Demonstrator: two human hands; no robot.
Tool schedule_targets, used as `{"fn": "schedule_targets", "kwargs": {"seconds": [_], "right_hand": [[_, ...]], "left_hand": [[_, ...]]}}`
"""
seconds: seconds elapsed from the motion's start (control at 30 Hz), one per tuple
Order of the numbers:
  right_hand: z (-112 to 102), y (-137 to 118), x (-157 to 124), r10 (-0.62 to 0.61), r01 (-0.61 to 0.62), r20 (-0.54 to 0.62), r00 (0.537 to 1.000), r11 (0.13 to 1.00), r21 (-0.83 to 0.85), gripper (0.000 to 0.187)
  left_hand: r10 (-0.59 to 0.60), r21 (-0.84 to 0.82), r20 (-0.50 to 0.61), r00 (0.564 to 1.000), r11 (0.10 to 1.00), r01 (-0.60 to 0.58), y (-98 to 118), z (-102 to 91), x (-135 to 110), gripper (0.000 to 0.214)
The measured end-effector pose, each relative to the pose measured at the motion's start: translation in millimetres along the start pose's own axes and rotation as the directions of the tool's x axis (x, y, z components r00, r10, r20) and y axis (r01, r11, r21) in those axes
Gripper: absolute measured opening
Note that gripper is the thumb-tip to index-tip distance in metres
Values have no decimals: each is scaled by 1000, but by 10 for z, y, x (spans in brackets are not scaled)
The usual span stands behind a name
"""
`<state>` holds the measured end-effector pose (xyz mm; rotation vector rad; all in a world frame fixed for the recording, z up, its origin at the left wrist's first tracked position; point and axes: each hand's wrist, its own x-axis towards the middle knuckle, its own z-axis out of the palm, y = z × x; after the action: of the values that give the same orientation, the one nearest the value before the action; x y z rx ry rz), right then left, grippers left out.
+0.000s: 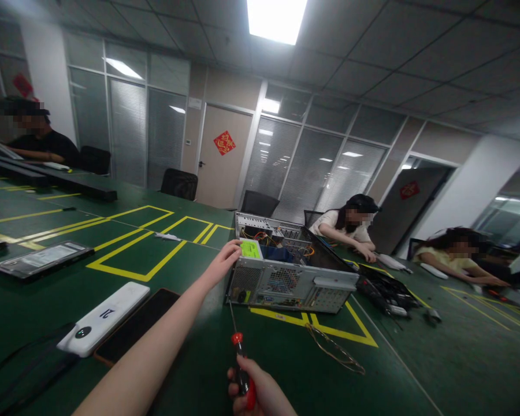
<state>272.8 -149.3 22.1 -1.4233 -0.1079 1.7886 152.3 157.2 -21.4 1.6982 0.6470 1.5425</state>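
An open computer case [301, 283] lies on the table in front of me, its rear panel with vent grilles facing me and cables showing inside. My left hand [225, 261] grips the case's left upper edge, fingers curled over it beside the power supply [250, 249] with its bright green label. In my right hand [257, 388] is a screwdriver [241, 367] with a red and black handle. Its shaft points away from me, the tip at the lower left corner of the rear panel; whether it touches a screw I cannot tell.
A white device marked 21 [106, 318] and a dark phone [138, 323] lie at left, beyond them a hard drive [43, 258]. Eyeglasses [335, 349] lie right of the screwdriver. A black tool tray [387, 289] sits right of the case. Several people work around the table.
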Motion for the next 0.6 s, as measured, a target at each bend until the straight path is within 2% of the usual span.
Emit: {"fn": "schedule_targets", "kwargs": {"seconds": [0.13, 0.33, 0.43, 0.6], "right_hand": [[-63, 27, 88, 11, -10, 18, 1000, 999, -41, 63], [-190, 56, 319, 73, -47, 189, 979, 989, -140, 32], [-187, 13, 286, 100, -75, 223, 970, 990, -119, 36], [-205, -9, 231, 74, -59, 196, 978, 995, -82, 40]], "left_hand": [[-7, 18, 0, 1000, 1000, 7, 1, -10, -7, 65], [-7, 40, -1, 1000, 999, 7, 60, -27, -7, 63], [-20, 42, 9, 1000, 999, 19, 112, -25, -11, 59], [-43, 42, 11, 999, 998, 42, 206, -6, -29, 58]]}}
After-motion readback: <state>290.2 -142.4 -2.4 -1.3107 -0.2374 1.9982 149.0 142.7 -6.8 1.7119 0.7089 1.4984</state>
